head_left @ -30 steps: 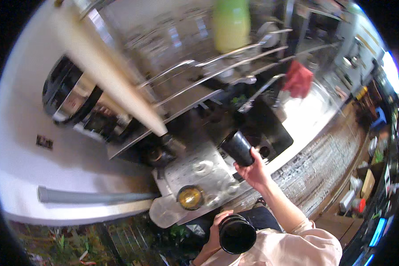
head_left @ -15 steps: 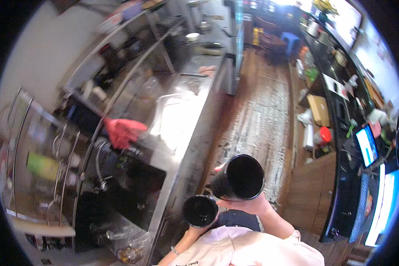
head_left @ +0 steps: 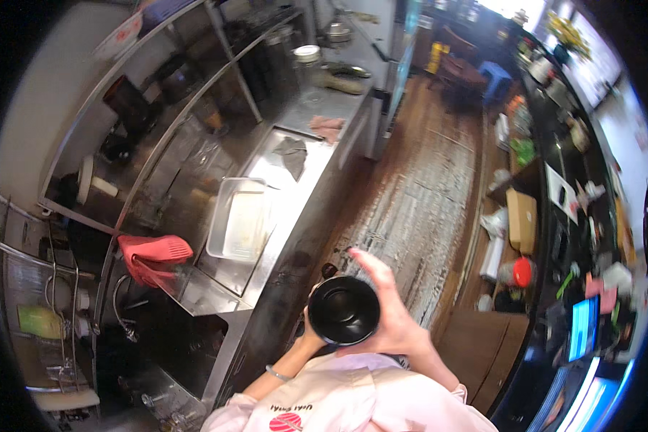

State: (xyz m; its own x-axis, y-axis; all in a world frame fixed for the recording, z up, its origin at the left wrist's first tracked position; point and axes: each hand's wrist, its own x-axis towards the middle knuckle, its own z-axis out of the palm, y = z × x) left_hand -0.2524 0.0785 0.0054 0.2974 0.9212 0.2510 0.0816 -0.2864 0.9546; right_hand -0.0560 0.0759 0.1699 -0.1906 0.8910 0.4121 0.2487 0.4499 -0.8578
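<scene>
A round black cup (head_left: 344, 311) is in front of my body, its mouth facing up and its dark, shiny inside showing. My left hand (head_left: 312, 333) is closed round the cup's left side, partly hidden below the rim. Against the right side lies my right hand (head_left: 394, 317), cradling it with the palm, one finger stretched past the far rim. Only one cup mouth shows; whether a second cup sits inside or beneath it, I cannot tell.
A steel counter to my left holds a clear plastic tub (head_left: 219, 223), a grey cloth (head_left: 292, 156) and a pink cloth (head_left: 327, 128). Red rubber gloves (head_left: 155, 258) hang by the dark sink (head_left: 158, 353). On the right stand a cardboard box (head_left: 521, 221), a red-lidded jar (head_left: 518, 272) and a lit screen (head_left: 583, 327).
Two separate black cups, one in each hand, have given way to one visible mouth between both hands. My hands have come together. The view has shifted, bringing the plastic tub into clearer sight.
</scene>
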